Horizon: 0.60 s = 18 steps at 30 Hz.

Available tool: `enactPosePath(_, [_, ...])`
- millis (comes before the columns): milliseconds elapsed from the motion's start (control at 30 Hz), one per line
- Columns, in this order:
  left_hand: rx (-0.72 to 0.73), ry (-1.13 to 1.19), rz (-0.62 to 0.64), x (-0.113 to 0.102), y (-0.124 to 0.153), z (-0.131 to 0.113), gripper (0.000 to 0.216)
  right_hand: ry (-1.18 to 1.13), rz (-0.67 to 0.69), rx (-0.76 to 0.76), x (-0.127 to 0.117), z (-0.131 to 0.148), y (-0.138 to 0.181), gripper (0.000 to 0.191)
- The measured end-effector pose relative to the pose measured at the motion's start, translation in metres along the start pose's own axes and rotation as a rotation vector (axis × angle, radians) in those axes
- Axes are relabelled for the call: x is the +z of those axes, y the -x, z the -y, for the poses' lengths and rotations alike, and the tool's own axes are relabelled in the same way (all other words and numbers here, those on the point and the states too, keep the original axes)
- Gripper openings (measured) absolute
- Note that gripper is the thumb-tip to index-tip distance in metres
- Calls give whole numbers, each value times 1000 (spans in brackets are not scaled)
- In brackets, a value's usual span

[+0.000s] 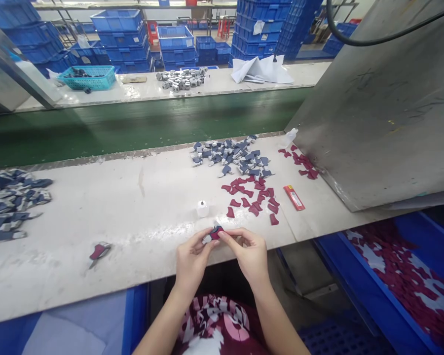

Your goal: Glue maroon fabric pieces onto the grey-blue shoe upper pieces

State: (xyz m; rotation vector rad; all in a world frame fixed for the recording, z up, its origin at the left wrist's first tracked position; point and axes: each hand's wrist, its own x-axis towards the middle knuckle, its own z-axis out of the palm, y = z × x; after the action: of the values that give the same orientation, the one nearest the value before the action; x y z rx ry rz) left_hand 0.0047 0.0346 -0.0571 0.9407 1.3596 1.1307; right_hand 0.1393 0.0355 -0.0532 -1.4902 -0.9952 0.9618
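Note:
Both hands meet at the front edge of the white table, pinching one small grey, dark blue and maroon plastic part (216,231) between them. My left hand (191,256) grips its grey end, fingers closed. The thumb of my right hand (249,254) presses on its maroon face. Just beyond stands a small white bottle (203,208) with a thin dark tip. Loose maroon pieces (254,209) lie to the right of it, and behind them a heap of dark blue and grey parts (225,153). A similar part with a maroon face (99,252) rests alone to the left.
More blue and grey parts (13,202) are piled at the far left. A red packet (294,198) lies near a slanted metal panel (377,113) on the right. Blue bins (377,286) sit below the table edge. A green conveyor belt (151,118) runs behind.

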Motion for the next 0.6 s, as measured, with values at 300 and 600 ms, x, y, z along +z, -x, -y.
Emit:
enactPosePath(300, [-18, 136, 11, 7, 6, -18, 31, 217, -79, -419, -6, 15, 10, 14])
enactPosePath(600, [19, 181, 87, 6, 20, -43, 19, 6, 128, -253, -28, 18, 4, 18])
